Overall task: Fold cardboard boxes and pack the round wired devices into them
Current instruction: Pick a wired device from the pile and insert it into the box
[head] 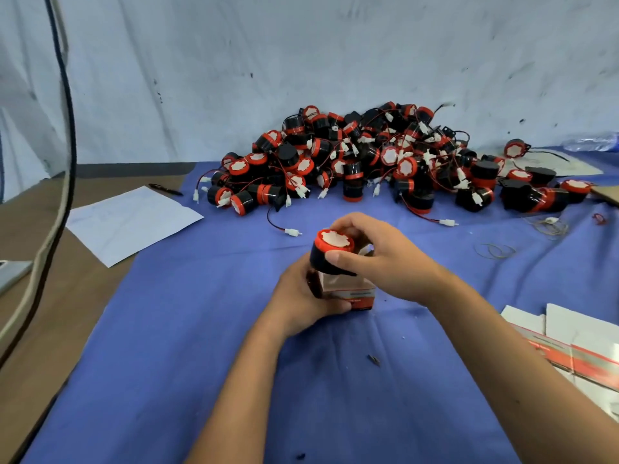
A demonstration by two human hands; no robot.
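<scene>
My right hand (378,259) grips a round black device with a red rim and white centre (330,249), held tilted at the open top of a small cardboard box (351,291). My left hand (301,303) wraps around the box from the left and holds it upright on the blue cloth (201,346). The device's wire is hidden behind my fingers. A big pile of the same black and red wired devices (385,159) lies at the back of the cloth, with white connectors sticking out.
Flat unfolded boxes (576,346) are stacked at the right edge. A white paper sheet (130,219) and a pen (165,189) lie at the left. Rubber bands (495,251) are scattered on the right. Thick cables (63,162) hang at the left. A wall stands behind the pile.
</scene>
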